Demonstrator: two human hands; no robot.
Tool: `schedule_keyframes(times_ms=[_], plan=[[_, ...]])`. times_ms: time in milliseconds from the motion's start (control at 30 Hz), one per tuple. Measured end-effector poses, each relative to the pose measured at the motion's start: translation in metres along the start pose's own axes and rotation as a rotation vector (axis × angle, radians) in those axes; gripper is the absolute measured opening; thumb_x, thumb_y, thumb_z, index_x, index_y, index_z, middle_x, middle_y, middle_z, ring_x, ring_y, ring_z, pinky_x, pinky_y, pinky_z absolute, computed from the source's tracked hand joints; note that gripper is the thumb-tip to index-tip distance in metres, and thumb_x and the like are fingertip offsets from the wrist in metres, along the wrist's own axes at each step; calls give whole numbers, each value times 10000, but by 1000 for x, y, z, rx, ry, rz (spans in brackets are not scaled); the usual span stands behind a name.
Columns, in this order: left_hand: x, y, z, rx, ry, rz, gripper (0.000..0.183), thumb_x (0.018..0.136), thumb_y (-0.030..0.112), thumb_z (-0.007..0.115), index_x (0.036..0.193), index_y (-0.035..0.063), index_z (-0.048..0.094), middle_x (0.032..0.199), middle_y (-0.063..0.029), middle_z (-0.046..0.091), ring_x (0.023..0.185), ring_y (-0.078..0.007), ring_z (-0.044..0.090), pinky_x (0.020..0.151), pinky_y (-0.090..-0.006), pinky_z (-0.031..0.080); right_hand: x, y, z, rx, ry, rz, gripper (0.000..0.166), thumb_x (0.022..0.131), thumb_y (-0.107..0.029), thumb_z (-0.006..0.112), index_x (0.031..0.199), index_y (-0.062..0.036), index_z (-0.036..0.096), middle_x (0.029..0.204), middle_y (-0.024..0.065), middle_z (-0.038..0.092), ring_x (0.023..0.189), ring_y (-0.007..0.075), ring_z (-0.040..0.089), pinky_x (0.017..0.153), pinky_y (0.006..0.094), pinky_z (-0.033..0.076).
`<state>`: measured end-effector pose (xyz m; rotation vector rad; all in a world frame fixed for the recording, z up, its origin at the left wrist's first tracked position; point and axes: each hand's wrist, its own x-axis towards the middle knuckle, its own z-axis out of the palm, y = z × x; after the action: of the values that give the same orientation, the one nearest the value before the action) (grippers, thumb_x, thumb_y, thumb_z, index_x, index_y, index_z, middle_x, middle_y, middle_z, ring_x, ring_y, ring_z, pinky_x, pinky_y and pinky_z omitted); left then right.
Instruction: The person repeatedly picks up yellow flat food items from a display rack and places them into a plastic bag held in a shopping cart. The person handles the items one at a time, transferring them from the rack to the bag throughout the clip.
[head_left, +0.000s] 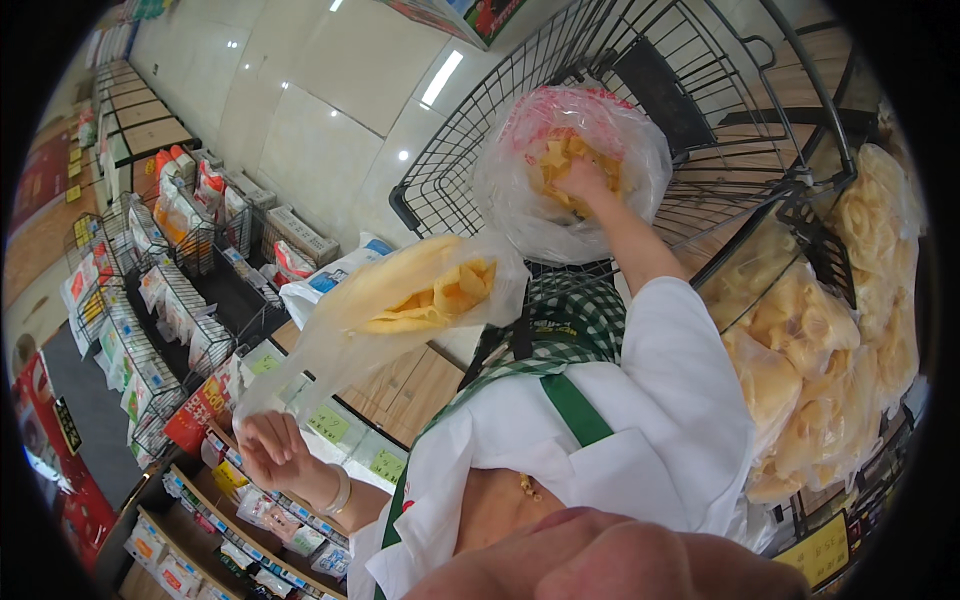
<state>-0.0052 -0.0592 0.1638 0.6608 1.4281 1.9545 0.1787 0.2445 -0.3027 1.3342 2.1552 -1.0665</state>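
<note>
My left hand (274, 450) is closed on the gathered end of a clear plastic bag (442, 289). That bag lies on its side in the air and holds curled yellow food pieces. My right hand (581, 180) reaches into a larger open plastic bag (502, 154) with pink print, among yellow pieces (556, 156) of a similar look. Its fingertips are partly hidden by the pieces, so whether it grips any cannot be told. The larger bag rests at a black wire shopping cart (450, 139).
Filled bags of yellow pieces (802, 322) are piled at the right beside the cart. Wire racks with packets (172, 315) stand at the left. Shelves of packaged goods (255, 540) and green price cards (328, 424) are at the lower left. A white sack (330, 277) stands behind the held bag.
</note>
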Motion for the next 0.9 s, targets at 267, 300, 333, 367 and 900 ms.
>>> schedule_keyframes(times_ms=[267, 300, 333, 367, 900], plan=[[14, -13, 1, 8, -104, -47, 474, 835, 199, 480, 1196, -71, 332, 546, 8, 382, 464, -54, 338, 427, -172, 276, -92, -15, -97, 107, 395, -197, 708, 597, -496, 668, 1087, -16, 492, 1078, 172, 476, 1006, 309, 497, 826, 376, 418], [14, -15, 5, 25, -75, -54, 521, 827, 200, 493, 1223, -77, 298, 543, 6, 387, 446, -56, 339, 415, -171, 274, -106, -20, -115, 149, 457, -251, 683, 607, -486, 672, 1067, -11, 500, 1060, 172, 478, 985, 311, 501, 817, 379, 417], [14, -16, 3, 92, -90, -56, 557, 818, 186, 500, 1246, -79, 263, 539, 7, 391, 431, -54, 341, 404, -173, 273, -121, -29, -133, 196, 513, -312, 659, 617, -477, 676, 1047, -6, 508, 1042, 171, 480, 963, 314, 505, 807, 383, 416], [15, -17, 2, 168, -103, -59, 595, 810, 171, 508, 1270, -81, 227, 536, 8, 396, 416, -51, 343, 392, -174, 272, -136, -37, -151, 231, 596, -427, 616, 629, -430, 693, 1031, -3, 507, 1012, 166, 479, 927, 308, 506, 790, 373, 417], [5, -16, 18, 56, -218, -83, 593, 772, 77, 470, 1296, -57, 226, 595, -5, 397, 490, -57, 368, 452, -172, 291, -272, -255, -86, 234, 52, -1159, 510, 695, -262, 669, 1103, -49, 450, 1112, 151, 454, 987, 335, 492, 825, 375, 416]])
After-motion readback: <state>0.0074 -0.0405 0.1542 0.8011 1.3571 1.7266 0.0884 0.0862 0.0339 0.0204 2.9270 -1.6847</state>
